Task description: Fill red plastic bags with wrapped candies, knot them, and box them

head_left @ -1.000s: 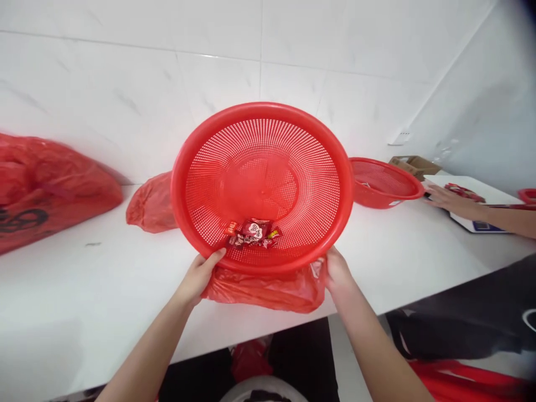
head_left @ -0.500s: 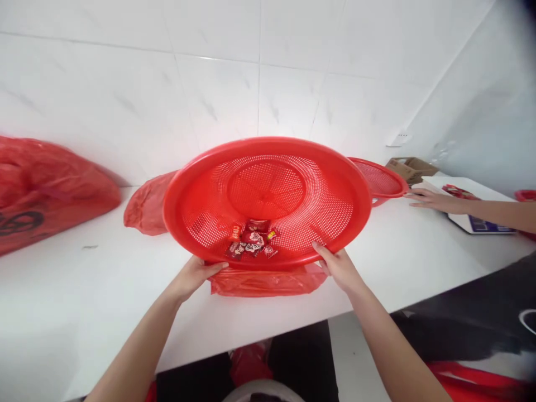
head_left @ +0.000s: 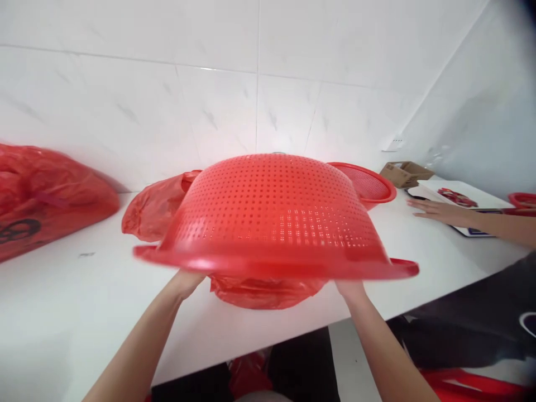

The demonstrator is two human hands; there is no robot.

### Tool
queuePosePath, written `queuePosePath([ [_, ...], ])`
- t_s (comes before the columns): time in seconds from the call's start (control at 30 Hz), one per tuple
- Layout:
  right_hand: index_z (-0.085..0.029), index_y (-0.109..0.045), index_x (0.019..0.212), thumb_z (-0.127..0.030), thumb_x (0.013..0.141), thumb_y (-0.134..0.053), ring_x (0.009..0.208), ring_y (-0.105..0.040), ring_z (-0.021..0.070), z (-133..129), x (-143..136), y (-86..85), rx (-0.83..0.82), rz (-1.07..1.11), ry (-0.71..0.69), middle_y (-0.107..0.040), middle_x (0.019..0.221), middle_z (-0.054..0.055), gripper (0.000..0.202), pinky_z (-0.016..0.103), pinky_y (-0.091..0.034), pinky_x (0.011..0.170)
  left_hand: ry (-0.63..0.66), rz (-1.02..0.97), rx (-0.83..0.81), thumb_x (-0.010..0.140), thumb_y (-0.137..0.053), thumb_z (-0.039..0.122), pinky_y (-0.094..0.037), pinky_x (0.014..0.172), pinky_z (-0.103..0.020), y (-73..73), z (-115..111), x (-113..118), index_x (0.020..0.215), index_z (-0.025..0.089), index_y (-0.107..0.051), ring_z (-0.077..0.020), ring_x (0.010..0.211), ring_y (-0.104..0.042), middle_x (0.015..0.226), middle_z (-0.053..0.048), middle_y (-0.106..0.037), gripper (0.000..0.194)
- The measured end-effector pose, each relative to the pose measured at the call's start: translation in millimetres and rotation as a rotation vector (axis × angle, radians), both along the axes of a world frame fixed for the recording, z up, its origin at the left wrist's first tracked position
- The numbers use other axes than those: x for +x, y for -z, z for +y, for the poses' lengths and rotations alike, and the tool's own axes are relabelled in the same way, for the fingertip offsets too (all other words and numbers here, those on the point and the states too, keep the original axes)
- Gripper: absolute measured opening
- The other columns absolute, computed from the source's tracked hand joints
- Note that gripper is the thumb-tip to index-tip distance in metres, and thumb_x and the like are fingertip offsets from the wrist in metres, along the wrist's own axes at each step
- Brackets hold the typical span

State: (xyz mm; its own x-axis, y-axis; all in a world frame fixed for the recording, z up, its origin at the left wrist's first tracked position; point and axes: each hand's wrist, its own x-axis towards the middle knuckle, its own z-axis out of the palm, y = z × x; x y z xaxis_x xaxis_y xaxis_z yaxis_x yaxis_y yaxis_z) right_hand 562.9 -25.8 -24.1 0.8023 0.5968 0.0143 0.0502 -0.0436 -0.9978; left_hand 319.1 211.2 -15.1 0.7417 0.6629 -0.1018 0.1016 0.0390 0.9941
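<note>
Basket (head_left: pixel 276 223) upside down, mesh dome toward camera, rim level and long from left to right, held above near edge of surface (head_left: pixel 62 312). Left hand (head_left: pixel 186 281) and right hand (head_left: pixel 350 288) under rim at either side, equally near; fingers hidden, seem closed on rim. Bag (head_left: pixel 263 291) directly below. Second basket (head_left: pixel 368 181) behind right, co-worker's hand (head_left: pixel 435 210) beyond.

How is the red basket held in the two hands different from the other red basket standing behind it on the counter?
The held basket is turned upside down, its perforated underside facing up; the second basket sits upright and shows its inside. The held basket is lifted above a red plastic bag, gripped by the left hand and right hand, while nobody touches the second basket resting on the counter. The held basket looks larger in the picture. Both are red, round and perforated.
</note>
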Motion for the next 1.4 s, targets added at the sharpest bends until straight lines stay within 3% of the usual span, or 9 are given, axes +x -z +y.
queuePosePath([
  [0.13, -0.025, -0.047, 0.057, -0.049, 0.077, -0.068, 0.041, -0.036, 0.0126, -9.0, -31.8, -1.3, 0.068, 0.133, 0.275, -0.038, 0.044, -0.005, 0.037, 0.028, -0.031, 0.040, 0.058, -0.002, 0.039, 0.071, -0.071, 0.030, -0.051, 0.094, -0.041, 4.8, -10.6, 7.0, 0.133, 0.019, -0.053, -0.0320, 0.118, -0.058, 0.137, -0.012, -0.056, 0.065],
  [0.4, -0.019, -0.063, 0.063, -0.053, 0.077, -0.065, 0.046, -0.057, 0.0168, -56.3, -109.8, 32.6, 0.320, 0.693, 0.347, -0.063, 0.052, 0.003, 0.037, 0.030, -0.048, 0.046, 0.013, 0.185, 0.101, 0.076, -0.065, 0.052, -0.055, 0.082, -0.040, 35.0, -16.4, 8.5, 0.126, 0.014, -0.052, -0.0313, 0.101, -0.068, 0.121, -0.015, -0.067, 0.064],
  [0.6, -0.017, -0.059, 0.069, -0.038, 0.069, -0.078, 0.045, -0.055, 0.0111, -83.5, -78.4, 35.1, 0.460, 0.707, 0.390, -0.060, 0.053, -0.003, 0.028, 0.023, -0.050, 0.046, -0.087, 0.254, 0.150, 0.077, -0.059, 0.058, -0.046, 0.101, -0.039, 34.9, -42.7, 12.3, 0.130, 0.017, -0.052, -0.0300, 0.117, -0.059, 0.132, -0.012, -0.061, 0.067],
  [0.73, -0.016, -0.061, 0.069, -0.033, 0.066, -0.080, 0.049, -0.057, 0.0079, -85.4, -48.5, 28.9, 0.582, 0.801, 0.408, -0.061, 0.057, -0.003, 0.026, 0.017, -0.053, 0.050, -0.152, 0.220, 0.013, 0.080, -0.056, 0.059, -0.050, 0.096, -0.037, 23.2, -63.9, 6.7, 0.135, 0.021, -0.048, -0.0293, 0.120, -0.058, 0.135, -0.011, -0.059, 0.068],
  [0.83, -0.015, -0.067, 0.084, -0.039, 0.069, -0.079, 0.054, -0.060, 0.0073, -77.8, -34.5, 26.0, 0.640, 0.826, 0.412, -0.066, 0.066, -0.001, 0.031, 0.016, -0.054, 0.054, -0.085, 0.233, -0.003, 0.079, -0.059, 0.060, -0.047, 0.098, -0.038, 16.2, -71.6, -4.0, 0.123, 0.022, -0.058, -0.0292, 0.116, -0.060, 0.128, -0.009, -0.064, 0.059],
  [0.97, -0.018, -0.066, 0.106, -0.046, 0.073, -0.077, 0.051, -0.057, 0.0066, -60.6, -28.7, 23.6, 0.559, 0.806, 0.333, -0.063, 0.065, -0.003, 0.045, 0.016, -0.053, 0.052, 0.039, 0.247, -0.065, 0.078, -0.060, 0.060, -0.053, 0.081, -0.039, 15.1, -76.2, -18.7, 0.105, 0.020, -0.065, -0.0289, 0.093, -0.066, 0.099, -0.007, -0.073, 0.049],
  [1.07, -0.024, -0.062, 0.115, -0.034, 0.068, -0.083, 0.049, -0.052, 0.0048, -51.9, -30.0, 19.6, 0.434, 0.688, 0.247, -0.065, 0.070, -0.005, 0.052, 0.014, -0.049, 0.048, 0.033, 0.192, -0.156, 0.077, -0.065, 0.055, -0.052, 0.064, -0.032, 13.4, -73.5, -26.2, 0.104, 0.019, -0.064, -0.0226, 0.076, -0.062, 0.083, -0.003, -0.069, 0.045],
  [1.27, -0.028, -0.058, 0.121, -0.036, 0.073, -0.078, 0.070, -0.060, 0.0086, -56.1, -19.1, -20.1, 0.374, 0.380, 0.041, -0.065, 0.109, 0.005, 0.052, 0.020, -0.054, 0.066, -0.097, -0.096, -0.364, 0.078, -0.073, 0.037, -0.047, 0.058, -0.023, -2.4, -57.3, -34.2, 0.096, 0.021, -0.064, -0.0116, 0.065, -0.051, 0.080, 0.001, -0.060, 0.026],
  [1.4, -0.036, -0.054, 0.124, -0.040, 0.078, -0.072, 0.095, -0.063, 0.0174, -52.2, -23.0, -52.7, 0.229, 0.042, -0.156, -0.057, 0.126, 0.005, 0.050, 0.033, -0.052, 0.087, -0.107, -0.111, -0.299, 0.080, -0.070, 0.037, -0.050, 0.069, -0.028, -16.8, -49.6, -37.3, 0.099, 0.023, -0.063, -0.0147, 0.074, -0.057, 0.090, -0.001, -0.064, 0.025],
])
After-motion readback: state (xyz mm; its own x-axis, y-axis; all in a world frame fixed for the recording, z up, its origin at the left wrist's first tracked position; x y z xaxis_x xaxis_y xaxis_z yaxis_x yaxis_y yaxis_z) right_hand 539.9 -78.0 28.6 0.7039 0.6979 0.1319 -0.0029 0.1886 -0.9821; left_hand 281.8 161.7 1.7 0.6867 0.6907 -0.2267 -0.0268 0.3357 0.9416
